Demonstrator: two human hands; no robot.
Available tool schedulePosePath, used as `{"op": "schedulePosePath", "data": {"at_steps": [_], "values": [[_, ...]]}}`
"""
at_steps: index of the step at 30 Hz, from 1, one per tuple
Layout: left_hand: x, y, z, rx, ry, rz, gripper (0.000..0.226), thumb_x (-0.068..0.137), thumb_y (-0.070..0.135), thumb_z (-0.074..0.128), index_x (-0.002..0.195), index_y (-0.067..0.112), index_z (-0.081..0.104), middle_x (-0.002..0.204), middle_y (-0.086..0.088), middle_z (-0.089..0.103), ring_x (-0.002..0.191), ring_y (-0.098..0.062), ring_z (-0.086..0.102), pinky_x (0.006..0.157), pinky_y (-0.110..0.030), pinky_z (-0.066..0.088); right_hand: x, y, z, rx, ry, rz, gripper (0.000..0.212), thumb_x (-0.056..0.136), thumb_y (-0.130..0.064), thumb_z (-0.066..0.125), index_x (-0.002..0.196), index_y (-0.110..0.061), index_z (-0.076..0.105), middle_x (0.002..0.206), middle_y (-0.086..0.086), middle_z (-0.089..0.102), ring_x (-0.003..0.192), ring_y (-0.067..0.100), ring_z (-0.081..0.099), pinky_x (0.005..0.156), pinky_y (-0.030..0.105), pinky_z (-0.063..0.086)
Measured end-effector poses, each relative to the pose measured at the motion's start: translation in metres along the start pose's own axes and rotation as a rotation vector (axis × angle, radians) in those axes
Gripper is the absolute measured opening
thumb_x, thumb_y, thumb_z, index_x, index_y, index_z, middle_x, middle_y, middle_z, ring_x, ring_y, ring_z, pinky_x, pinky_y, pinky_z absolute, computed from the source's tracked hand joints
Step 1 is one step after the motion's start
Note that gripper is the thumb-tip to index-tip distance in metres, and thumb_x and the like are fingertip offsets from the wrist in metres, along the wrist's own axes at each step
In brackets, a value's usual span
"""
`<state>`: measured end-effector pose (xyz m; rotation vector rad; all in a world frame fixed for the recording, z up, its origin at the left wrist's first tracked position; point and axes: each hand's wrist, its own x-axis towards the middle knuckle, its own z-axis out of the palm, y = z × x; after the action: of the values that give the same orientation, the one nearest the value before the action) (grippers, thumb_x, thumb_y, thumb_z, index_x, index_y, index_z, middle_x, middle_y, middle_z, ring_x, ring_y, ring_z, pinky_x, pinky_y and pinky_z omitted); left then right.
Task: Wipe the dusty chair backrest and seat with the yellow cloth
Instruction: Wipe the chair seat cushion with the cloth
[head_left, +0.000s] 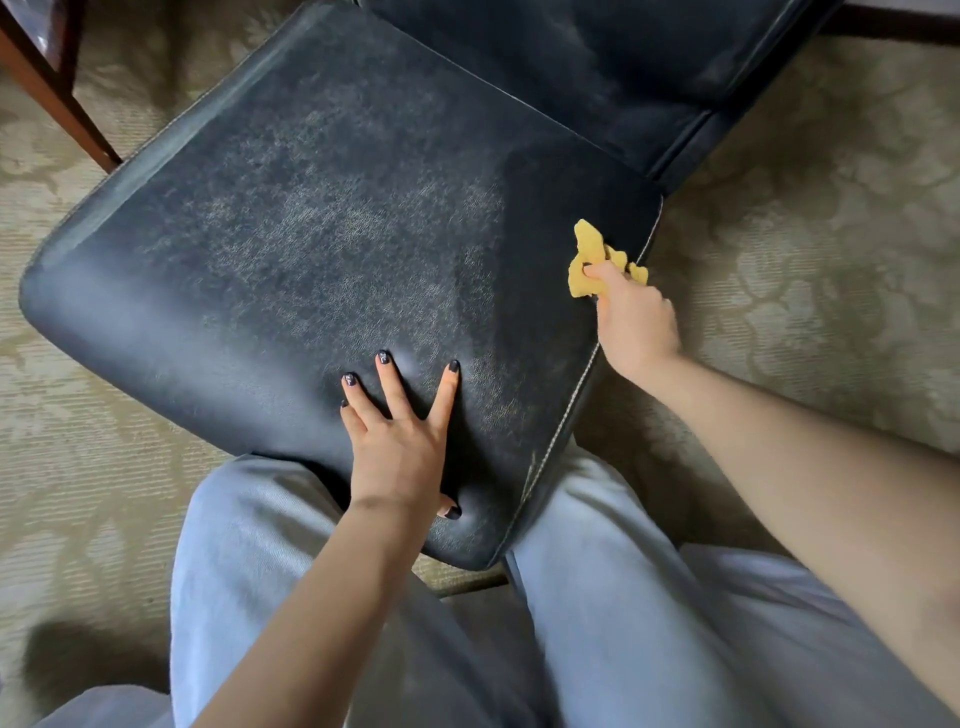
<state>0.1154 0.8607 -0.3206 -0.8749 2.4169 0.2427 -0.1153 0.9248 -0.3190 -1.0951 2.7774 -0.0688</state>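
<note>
Since grey dust veils the middle of the dark navy leather chair seat (311, 234), the wiping there looks largely undone. At the seat's front edge the left hand (397, 441) lies flat, fingers straight and spread, pressing the leather and holding nothing, probably to steady it. At the seat's right edge, just inside the white-stitched seam (570, 395), the crumpled yellow cloth (589, 260) touches the leather, bunched in the right hand (631, 317), whose fingers are curled tight round it. So the unwiped patch lies leftward of the cloth across the seat, its longer run going from the seat's front toward its rear, and the right hand is the one placed to sweep it. Beyond the seat's rear edge rises the matching dark leather backrest (597, 78), also dulled by dust; how much of it has been wiped I cannot tell
</note>
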Motion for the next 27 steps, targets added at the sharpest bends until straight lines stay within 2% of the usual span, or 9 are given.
{"op": "schedulePosePath", "data": {"at_steps": [2, 7, 10, 12, 15, 19, 23, 25, 27], "values": [[0.0, 0.0, 0.0, -0.003, 0.001, -0.002, 0.134, 0.064, 0.064, 0.07, 0.141, 0.026, -0.034, 0.146, -0.039, -0.017, 0.133, -0.061, 0.005, 0.111, -0.057, 0.017, -0.007, -0.008, 0.005, 0.034, 0.024, 0.029, 0.033, 0.102, -0.011, 0.04, 0.134, -0.018, 0.044, 0.12, 0.014, 0.061, 0.106, 0.037, 0.057, 0.086, 0.041, 0.044], [0.001, 0.0, 0.001, 0.008, 0.025, -0.006, 0.136, 0.063, 0.065, 0.07, 0.131, 0.025, -0.041, 0.147, -0.039, -0.016, 0.133, -0.061, 0.007, 0.111, -0.057, 0.019, -0.036, -0.009, 0.005, 0.008, -0.02, -0.065, 0.037, 0.1, -0.01, 0.041, 0.136, -0.02, 0.042, 0.122, 0.01, 0.061, 0.106, 0.032, 0.058, 0.085, 0.04, 0.043], [0.0, 0.0, 0.001, 0.022, 0.027, -0.016, 0.136, 0.062, 0.067, 0.069, 0.132, 0.024, -0.04, 0.147, -0.039, -0.015, 0.133, -0.06, 0.009, 0.11, -0.056, 0.02, -0.059, -0.015, 0.004, 0.033, -0.048, -0.104, 0.039, 0.098, -0.009, 0.043, 0.135, -0.021, 0.045, 0.125, 0.004, 0.06, 0.112, 0.027, 0.057, 0.086, 0.039, 0.044], [0.0, 0.0, 0.001, 0.029, 0.026, -0.019, 0.137, 0.062, 0.068, 0.068, 0.132, 0.024, -0.04, 0.147, -0.039, -0.014, 0.133, -0.06, 0.009, 0.11, -0.056, 0.02, -0.076, -0.021, 0.005, 0.103, -0.02, -0.135, 0.039, 0.093, -0.005, 0.046, 0.129, -0.018, 0.052, 0.122, 0.003, 0.062, 0.111, 0.026, 0.057, 0.082, 0.037, 0.043], [0.0, 0.0, 0.0, 0.03, 0.017, -0.021, 0.137, 0.061, 0.068, 0.068, 0.135, 0.024, -0.039, 0.147, -0.038, -0.014, 0.134, -0.06, 0.009, 0.11, -0.055, 0.02, -0.096, -0.023, 0.011, 0.176, 0.066, -0.199, 0.036, 0.083, 0.001, 0.057, 0.115, -0.015, 0.063, 0.108, 0.004, 0.069, 0.099, 0.029, 0.064, 0.069, 0.035, 0.047], [0.0, 0.001, -0.002, 0.028, -0.002, -0.026, 0.137, 0.061, 0.068, 0.069, 0.137, 0.024, -0.037, 0.147, -0.038, -0.014, 0.134, -0.06, 0.008, 0.111, -0.056, 0.02, -0.112, -0.024, 0.021, 0.172, -0.029, -0.17, 0.038, 0.088, -0.008, 0.052, 0.123, -0.021, 0.058, 0.115, 0.003, 0.065, 0.101, 0.03, 0.063, 0.071, 0.036, 0.046], [0.0, 0.002, -0.002, 0.027, -0.011, -0.028, 0.136, 0.062, 0.067, 0.07, 0.141, 0.025, -0.033, 0.147, -0.038, -0.014, 0.133, -0.061, 0.008, 0.11, -0.056, 0.02, -0.128, -0.025, 0.02, 0.161, -0.027, -0.312, 0.037, 0.076, -0.009, 0.058, 0.11, -0.022, 0.063, 0.1, 0.003, 0.07, 0.088, 0.03, 0.068, 0.057, 0.036, 0.052], [0.001, 0.001, -0.002, 0.026, -0.01, -0.026, 0.137, 0.062, 0.067, 0.07, 0.141, 0.025, -0.033, 0.147, -0.038, -0.014, 0.133, -0.06, 0.009, 0.11, -0.056, 0.02, -0.135, -0.025, 0.019, 0.136, 0.012, -0.414, 0.038, 0.066, -0.004, 0.065, 0.101, -0.021, 0.068, 0.097, 0.0, 0.072, 0.09, 0.026, 0.07, 0.049, 0.031, 0.053], [0.002, 0.001, -0.001, 0.027, -0.007, -0.026, 0.137, 0.061, 0.067, 0.07, 0.14, 0.025, -0.035, 0.147, -0.038, -0.014, 0.133, -0.061, 0.009, 0.11, -0.057, 0.02, -0.143, -0.025, 0.02, 0.125, 0.03, -0.521, 0.038, 0.063, -0.006, 0.064, 0.098, -0.021, 0.071, 0.098, -0.003, 0.073, 0.097, 0.023, 0.069, 0.057, 0.027, 0.054]]}}
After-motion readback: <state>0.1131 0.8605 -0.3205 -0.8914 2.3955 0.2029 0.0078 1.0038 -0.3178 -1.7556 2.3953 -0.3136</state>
